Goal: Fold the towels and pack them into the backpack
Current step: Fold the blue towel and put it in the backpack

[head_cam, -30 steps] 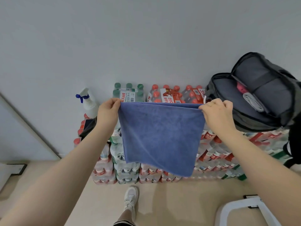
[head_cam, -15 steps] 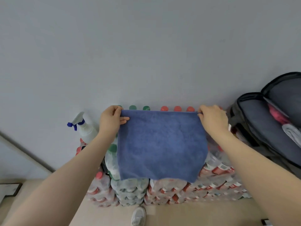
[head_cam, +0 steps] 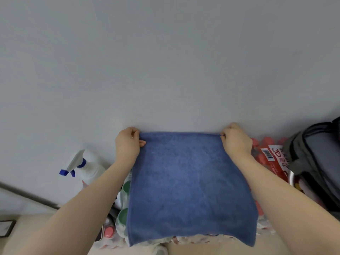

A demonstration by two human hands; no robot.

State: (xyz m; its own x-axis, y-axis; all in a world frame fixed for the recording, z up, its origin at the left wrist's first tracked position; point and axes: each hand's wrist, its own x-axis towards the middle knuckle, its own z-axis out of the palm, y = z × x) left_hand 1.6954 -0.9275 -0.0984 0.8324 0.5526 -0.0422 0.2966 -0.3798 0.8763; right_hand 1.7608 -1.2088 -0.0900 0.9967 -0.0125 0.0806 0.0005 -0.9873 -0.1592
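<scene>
A blue towel (head_cam: 189, 183), folded double, spreads out over the stacked bottle packs in front of the wall. My left hand (head_cam: 127, 144) pinches its far left corner and my right hand (head_cam: 235, 139) pinches its far right corner, both close to the wall. The towel's near edge hangs over the front of the stack. The grey backpack (head_cam: 316, 162) stands at the right edge, only partly in view, its opening mostly cut off.
A white spray bottle with a blue trigger (head_cam: 84, 166) stands left of the towel. Packs of bottles with green caps (head_cam: 123, 216) and red caps (head_cam: 268, 155) lie under and beside the towel. The grey wall (head_cam: 165, 61) is right behind.
Both hands have carried the towel forward and down, so it now lies over the bottle packs instead of hanging. The view has tilted up, and the backpack slid to the right edge.
</scene>
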